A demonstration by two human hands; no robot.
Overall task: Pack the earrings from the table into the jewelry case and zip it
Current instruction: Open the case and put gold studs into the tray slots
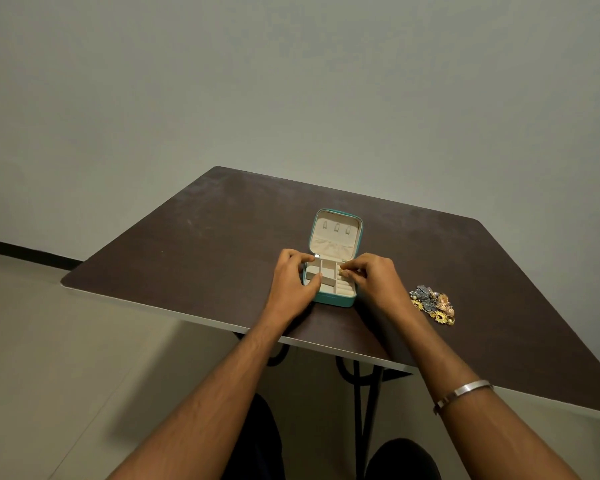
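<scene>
A small teal jewelry case [340, 301] lies open in the middle of the dark table, its beige-lined lid [335, 233] standing up at the back. My left hand [291, 282] grips the case's left side, fingers on the rim and thumb over a compartment. My right hand [374, 277] pinches a small gold earring [342, 272] over the right-hand compartments. A pile of several earrings [432, 304], gold, blue and copper, lies on the table to the right of the case.
The dark brown table [194, 237] has a white front edge near me and a corner at the left. A pale wall stands behind it. Black metal table legs [359, 382] show beneath, between my knees.
</scene>
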